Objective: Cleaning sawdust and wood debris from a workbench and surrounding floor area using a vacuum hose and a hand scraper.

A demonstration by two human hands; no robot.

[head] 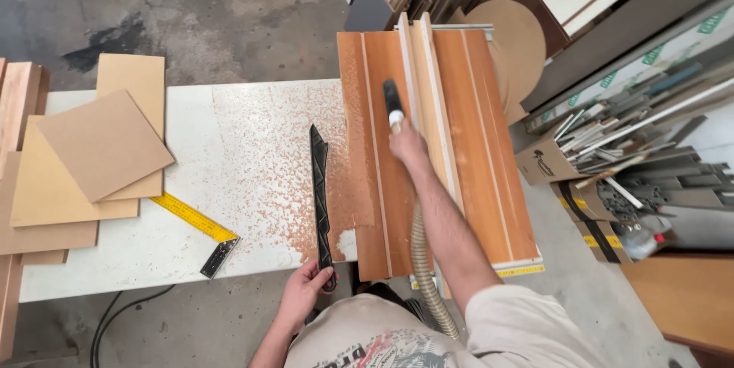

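At lower centre the left hand point(304, 291) grasped a black strip point(319, 196), while mid-frame the right hand point(407, 144) clenched a vacuum nozzle point(393, 104) over the reddish panel point(436, 154), sawdust point(275, 161) remaining on the white bench point(191, 207) leftward.

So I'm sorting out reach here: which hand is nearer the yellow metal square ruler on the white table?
Left. The left hand grips the long black strip at the table's near edge, just right of the yellow metal square ruler. The right hand holds the vacuum nozzle over the reddish wooden board, farther away.
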